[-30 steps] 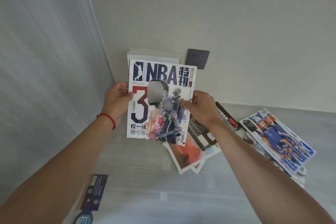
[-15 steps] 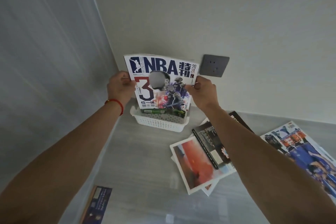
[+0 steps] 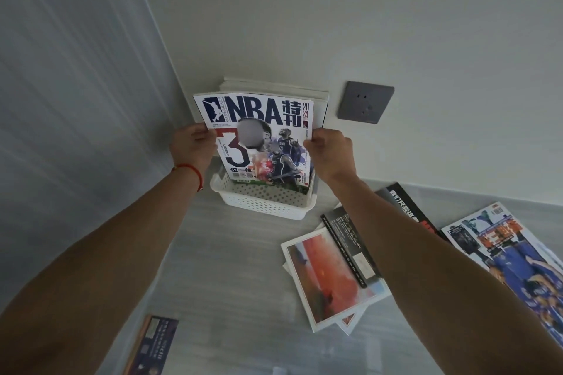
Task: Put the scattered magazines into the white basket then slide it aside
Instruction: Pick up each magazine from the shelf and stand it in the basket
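Observation:
An NBA magazine (image 3: 259,137) stands upright with its bottom edge inside the white perforated basket (image 3: 265,202) in the corner of the grey table. My left hand (image 3: 192,144) grips its left edge and my right hand (image 3: 330,152) grips its right edge. More magazines (image 3: 274,89) stand behind it in the basket against the wall. On the table to the right lie a red-orange cover magazine (image 3: 329,277), a black magazine (image 3: 350,240) across it, and a blue basketball magazine (image 3: 511,256).
A grey wall socket (image 3: 365,102) sits right of the basket. A dark leaflet (image 3: 152,344) lies near the table's front left edge. A grey panel wall (image 3: 76,100) closes the left side, and another black magazine (image 3: 405,202) lies under my right forearm.
Both hands carried the NBA magazine away from me and lowered its bottom edge into the basket. The view shifted, bringing the basket and socket into fuller view.

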Demonstrator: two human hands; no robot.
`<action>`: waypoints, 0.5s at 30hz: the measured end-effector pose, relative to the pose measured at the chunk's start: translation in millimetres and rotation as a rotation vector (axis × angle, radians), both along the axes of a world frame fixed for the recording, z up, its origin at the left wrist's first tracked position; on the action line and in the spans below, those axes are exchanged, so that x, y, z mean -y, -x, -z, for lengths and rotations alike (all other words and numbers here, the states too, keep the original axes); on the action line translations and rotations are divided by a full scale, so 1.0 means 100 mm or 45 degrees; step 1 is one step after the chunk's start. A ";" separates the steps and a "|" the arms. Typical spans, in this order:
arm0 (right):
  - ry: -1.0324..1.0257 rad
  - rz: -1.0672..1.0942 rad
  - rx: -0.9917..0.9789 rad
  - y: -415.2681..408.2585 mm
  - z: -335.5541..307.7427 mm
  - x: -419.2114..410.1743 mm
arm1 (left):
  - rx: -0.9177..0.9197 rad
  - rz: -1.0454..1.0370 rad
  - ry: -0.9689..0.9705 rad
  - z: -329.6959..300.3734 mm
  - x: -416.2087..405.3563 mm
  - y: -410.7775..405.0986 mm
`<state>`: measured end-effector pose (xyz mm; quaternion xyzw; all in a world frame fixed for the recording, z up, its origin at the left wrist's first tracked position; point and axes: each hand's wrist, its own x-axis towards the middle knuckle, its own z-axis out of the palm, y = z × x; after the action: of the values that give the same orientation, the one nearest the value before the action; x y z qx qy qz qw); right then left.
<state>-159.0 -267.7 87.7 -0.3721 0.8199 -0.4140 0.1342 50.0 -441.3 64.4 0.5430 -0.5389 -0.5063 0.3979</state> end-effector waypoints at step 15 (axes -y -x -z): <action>-0.011 0.243 0.252 0.10 0.32 -0.06 | -0.041 0.144 -0.085 0.20 -0.08 0.13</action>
<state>-168.8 -261.7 55.3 -0.2493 0.8361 -0.4559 0.1761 37.3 -432.9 44.5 0.5165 -0.5451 -0.5545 0.3587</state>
